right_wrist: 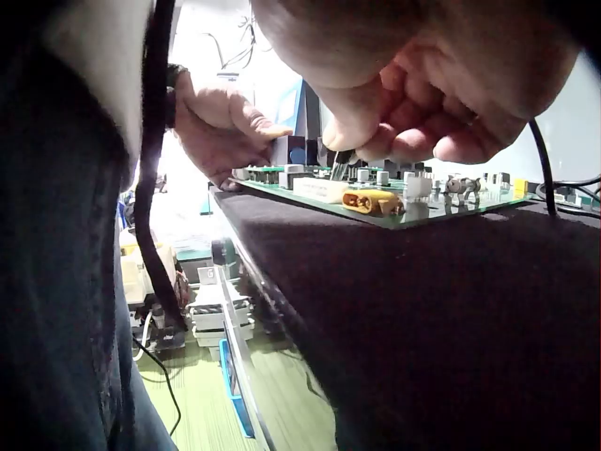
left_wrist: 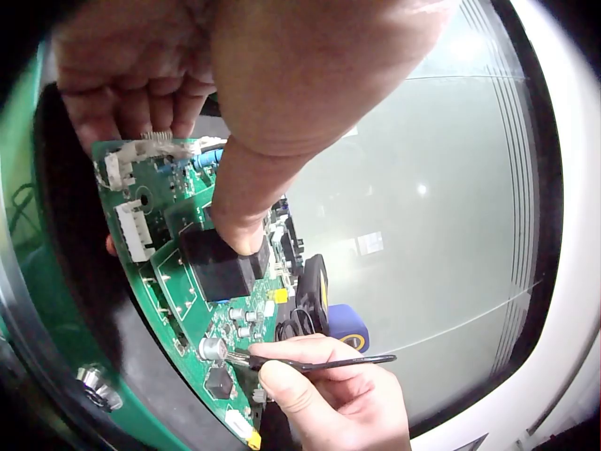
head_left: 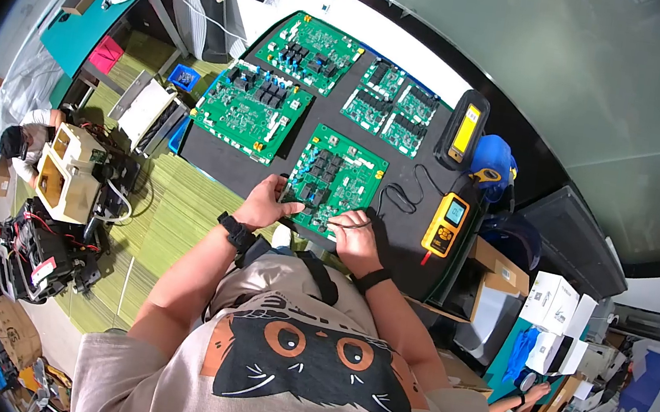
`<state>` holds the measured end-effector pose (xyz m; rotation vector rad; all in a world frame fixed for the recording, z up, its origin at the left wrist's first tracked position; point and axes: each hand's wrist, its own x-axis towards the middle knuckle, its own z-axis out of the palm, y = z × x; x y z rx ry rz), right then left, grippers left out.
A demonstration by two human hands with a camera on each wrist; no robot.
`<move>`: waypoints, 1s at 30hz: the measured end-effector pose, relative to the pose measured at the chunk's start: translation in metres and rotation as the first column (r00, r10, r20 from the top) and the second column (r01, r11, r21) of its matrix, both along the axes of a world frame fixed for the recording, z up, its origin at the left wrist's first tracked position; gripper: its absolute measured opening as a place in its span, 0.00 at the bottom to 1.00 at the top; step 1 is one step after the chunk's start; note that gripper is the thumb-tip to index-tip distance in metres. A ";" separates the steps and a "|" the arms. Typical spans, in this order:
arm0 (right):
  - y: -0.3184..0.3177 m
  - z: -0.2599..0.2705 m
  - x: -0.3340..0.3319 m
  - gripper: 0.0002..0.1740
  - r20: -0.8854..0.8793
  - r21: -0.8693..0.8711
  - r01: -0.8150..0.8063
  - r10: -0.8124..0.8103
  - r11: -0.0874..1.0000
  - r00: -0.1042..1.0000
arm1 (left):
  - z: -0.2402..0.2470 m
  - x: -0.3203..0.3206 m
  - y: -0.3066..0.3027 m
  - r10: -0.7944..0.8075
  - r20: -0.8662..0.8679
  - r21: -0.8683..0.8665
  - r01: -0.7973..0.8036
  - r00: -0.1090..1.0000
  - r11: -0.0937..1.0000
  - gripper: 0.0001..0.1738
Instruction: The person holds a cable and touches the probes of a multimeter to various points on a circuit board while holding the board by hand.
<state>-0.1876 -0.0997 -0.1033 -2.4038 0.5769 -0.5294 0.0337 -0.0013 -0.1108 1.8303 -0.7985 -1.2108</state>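
A green circuit board (head_left: 359, 178) lies at the near edge of the dark-topped table. My left hand (head_left: 261, 206) grips its left near edge, with the thumb resting on a black block component (left_wrist: 211, 263) and fingers at the board's edge. Over the near side of the board, my right hand (head_left: 357, 242) pinches slim black tweezers (left_wrist: 319, 363) between thumb and fingers. Their metal tips are right beside a round silver capacitor (left_wrist: 212, 349) in the left wrist view. A yellow connector (right_wrist: 371, 201) sits at the board's near edge in the right wrist view.
Two large boards (head_left: 246, 114) lie beyond on the left, and several smaller boards (head_left: 406, 120) at the back. To the right are a yellow handheld meter (head_left: 447, 222), its black cable (head_left: 398, 199), a black-and-yellow device (head_left: 464, 128) and a blue roll (head_left: 492, 163).
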 end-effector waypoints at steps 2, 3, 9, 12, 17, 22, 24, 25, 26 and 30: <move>-0.003 -0.001 0.001 0.05 0.006 -0.034 -0.015 0.015 0.999 1.000 | -0.003 0.000 0.000 0.012 -0.037 -0.020 -0.013 0.999 1.000 0.35; -0.003 -0.001 0.001 0.05 -0.003 -0.057 -0.035 0.035 0.998 0.999 | -0.004 0.000 0.001 0.023 -0.076 -0.035 -0.025 0.997 0.999 0.35; 0.001 0.005 0.004 0.05 -0.069 -0.055 -0.019 0.016 0.998 0.998 | -0.001 0.000 0.000 0.013 0.000 -0.003 -0.013 1.000 1.000 0.35; 0.000 0.010 0.005 0.05 -0.098 -0.109 -0.044 0.033 0.993 0.995 | 0.010 -0.001 -0.001 0.019 -0.030 0.000 -0.019 0.999 1.000 0.35; 0.001 0.002 0.004 0.06 -0.115 -0.155 -0.074 0.056 0.985 0.992 | 0.003 -0.002 0.001 0.030 -0.045 -0.029 -0.031 0.999 0.999 0.34; 0.001 0.003 0.004 0.05 -0.105 -0.152 -0.045 0.029 0.987 0.994 | -0.003 -0.001 0.001 0.027 -0.048 -0.050 -0.029 0.999 0.998 0.34; 0.003 0.006 0.006 0.05 -0.112 -0.118 -0.012 -0.001 0.993 0.994 | -0.008 0.000 0.001 0.017 -0.017 -0.045 -0.018 1.000 0.999 0.35; 0.004 0.007 0.006 0.05 -0.121 -0.085 0.022 -0.033 0.996 0.992 | -0.007 0.000 0.001 0.017 -0.017 -0.045 -0.018 1.000 0.999 0.35; 0.004 0.006 0.006 0.05 -0.122 -0.084 0.022 -0.032 0.996 0.992 | -0.005 0.000 0.001 0.020 -0.016 -0.040 -0.021 1.000 0.999 0.35; 0.004 0.004 0.007 0.06 -0.184 -0.117 0.002 -0.023 0.993 0.983 | -0.005 0.000 0.000 0.012 -0.006 -0.023 -0.012 1.000 1.000 0.35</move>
